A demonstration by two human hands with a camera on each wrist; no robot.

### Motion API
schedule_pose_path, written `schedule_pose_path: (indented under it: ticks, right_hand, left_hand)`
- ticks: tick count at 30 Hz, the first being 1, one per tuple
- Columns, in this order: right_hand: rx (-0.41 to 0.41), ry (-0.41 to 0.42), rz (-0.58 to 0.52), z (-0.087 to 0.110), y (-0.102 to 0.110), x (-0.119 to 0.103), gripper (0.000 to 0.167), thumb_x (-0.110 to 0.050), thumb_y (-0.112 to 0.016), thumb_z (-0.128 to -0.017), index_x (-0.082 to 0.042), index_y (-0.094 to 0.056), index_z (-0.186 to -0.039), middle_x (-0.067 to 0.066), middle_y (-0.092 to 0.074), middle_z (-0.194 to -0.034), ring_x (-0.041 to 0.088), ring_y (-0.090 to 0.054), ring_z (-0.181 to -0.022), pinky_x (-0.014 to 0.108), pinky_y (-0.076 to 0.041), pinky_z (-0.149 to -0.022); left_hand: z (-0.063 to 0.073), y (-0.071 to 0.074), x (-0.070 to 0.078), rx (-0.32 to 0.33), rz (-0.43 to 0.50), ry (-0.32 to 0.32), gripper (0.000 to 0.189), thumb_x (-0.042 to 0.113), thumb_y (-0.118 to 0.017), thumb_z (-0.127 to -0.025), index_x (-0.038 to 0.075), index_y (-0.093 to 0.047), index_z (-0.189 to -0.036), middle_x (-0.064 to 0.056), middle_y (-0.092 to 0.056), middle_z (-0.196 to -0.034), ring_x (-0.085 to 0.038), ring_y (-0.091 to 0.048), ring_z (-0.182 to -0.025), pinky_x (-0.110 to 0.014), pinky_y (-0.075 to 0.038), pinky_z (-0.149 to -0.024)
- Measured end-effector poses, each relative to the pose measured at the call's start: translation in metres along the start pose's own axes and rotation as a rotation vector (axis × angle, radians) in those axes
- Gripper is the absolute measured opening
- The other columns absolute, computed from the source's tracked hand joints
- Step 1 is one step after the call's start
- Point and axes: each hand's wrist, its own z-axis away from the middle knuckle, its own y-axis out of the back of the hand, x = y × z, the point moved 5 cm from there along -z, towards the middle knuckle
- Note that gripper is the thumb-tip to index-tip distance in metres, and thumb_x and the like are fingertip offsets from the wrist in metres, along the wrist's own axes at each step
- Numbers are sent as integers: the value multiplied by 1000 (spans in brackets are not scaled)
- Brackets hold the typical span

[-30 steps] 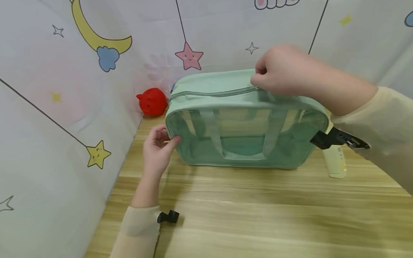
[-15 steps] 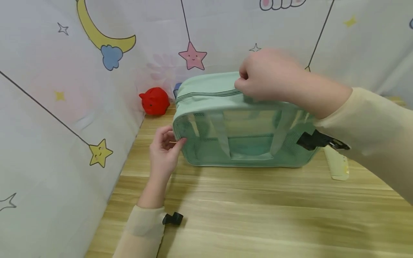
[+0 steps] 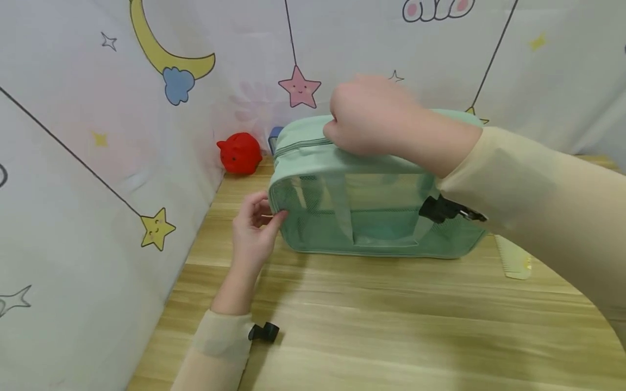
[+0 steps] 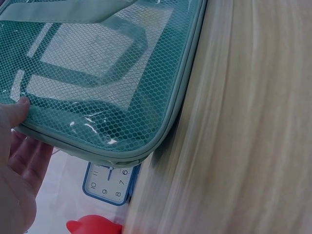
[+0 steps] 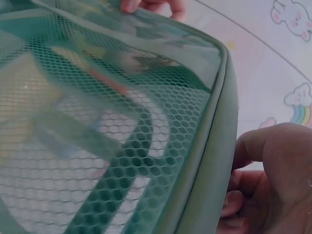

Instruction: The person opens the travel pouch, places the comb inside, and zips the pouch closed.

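1. Bag (image 3: 381, 201): pale green, see-through mesh panelling; upright on the worktop (image 3: 352, 320), to the right of the red pig figure (image 3: 239, 154).
2. Handle (image 3: 344, 212): flat green strap, hanging down the front.
3. Zip (image 3: 304, 144): along the top, partly hidden; closure not determinable.

Pale backdrop (image 3: 98, 277) (printed with a yellow moon (image 3: 152, 49) and stars (image 3: 158, 229)), wood-grain surface (image 3: 381, 320), soft shadows.

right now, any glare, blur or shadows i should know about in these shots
Head: right hand slightly blurred, soft shadow on the table beside the left arm; left wrist: small bright glints on the bag; right wrist: dim, shapes behind the mesh hazy.
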Motion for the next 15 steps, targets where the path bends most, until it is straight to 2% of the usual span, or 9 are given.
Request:
schedule_pose_path:
  ticks: [6, 9, 13, 15]
  right_hand:
    - [-58, 21, 28, -16, 1, -19, 25, -21, -49, -91, -15, -44, -67, -1, -38, -62, 19, -40, -59, 30, -29, -50]
    - [-66, 47, 33, -23, 0, -27, 27, -22, -50, -91, -15, -42, -66, -2, -34, -60, 18, -36, -57, 29, -26, -50]
    - [-60, 90, -45, -30, -1, -27, 34, -19, -52, -89, -16, -35, -60, -5, -24, -54, 13, -23, -51, 27, -17, -50]
    - [-62, 122, -96, -33, -2, -24, 33, -18, -53, -88, -16, -35, -60, -5, -24, -54, 12, -24, -51, 27, -17, -51]
  left_hand:
    - [2, 2, -1, 12, 9, -7, 41, -8, -79, -85, 3, -61, -120, -17, -70, -96, -12, -69, -85, -22, -57, -72]
    - [2, 2, -1, 18, 12, -19, 41, -9, -79, -85, 2, -61, -119, -18, -71, -95, -12, -69, -84, -22, -58, -71]
    - [2, 1, 0, 11, 11, -32, 40, -8, -79, -85, 2, -60, -119, -18, -71, -96, -13, -69, -84, -23, -58, -72]
    - [1, 2, 0, 6, 5, -30, 40, -7, -79, -85, 3, -60, -120, -18, -71, -97, -14, -68, -85, -23, -58, -72]
